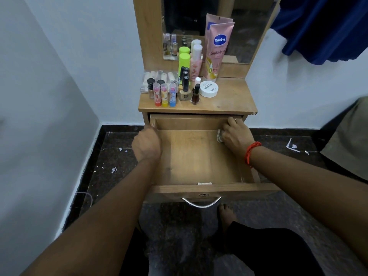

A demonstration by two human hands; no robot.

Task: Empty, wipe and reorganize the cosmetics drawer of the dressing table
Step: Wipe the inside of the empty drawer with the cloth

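Drawer (199,156) pulled out, floor bare, nothing in it. Right hand (236,134) at the far right corner, fingers closed around a small white wad (219,136), cloth or tissue, can't tell which; most of it hidden under the palm. Wad sits against the drawer floor, just beside the right wall. Open wood runs left and toward the front from that grip. Left hand (147,145) curled over the left wall rim (153,124) near the back; fingers hidden, so whether it clamps the rim is unclear. Cosmetics (175,88) stand crowded on the tabletop (229,100) above both hands, clear of the drawer. Handle (201,203) is at front centre. Mirror (199,26) cut off at top.
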